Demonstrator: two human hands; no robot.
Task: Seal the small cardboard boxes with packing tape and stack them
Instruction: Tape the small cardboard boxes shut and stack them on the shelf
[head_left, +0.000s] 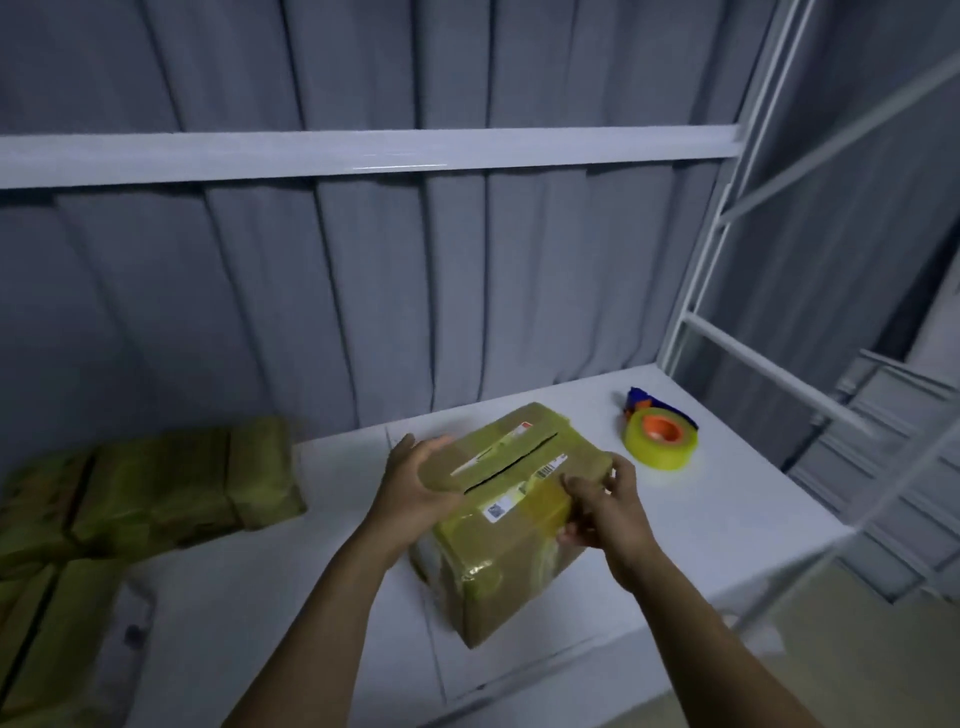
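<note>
A small cardboard box (514, 545), wrapped in glossy yellowish tape, sits on the white desk (727, 514) near its middle, turned so one corner faces the person. Its top flaps are not fully joined: a dark slit runs along the seam between them, with white printed labels (496, 512) on either side. The left hand (415, 486) lies against the box's left side at the top edge, its fingers fairly straight and reaching along the far corner, bracing rather than clutching. The right hand (602, 512) is at the box's right top edge with its fingers curled in, pinching the edge there; whether it has a loose end of tape between the fingertips cannot be told. To the right of the box, apart from it, a roll of yellowish packing tape (661, 441) with an orange core lies on the desk, a blue dispenser (636, 399) just behind it. At the left, blurred, other taped boxes (171, 478) are piled together on the desk. A grey curtain (363, 291) hangs behind, crossed by a white metal rail (363, 156).
</note>
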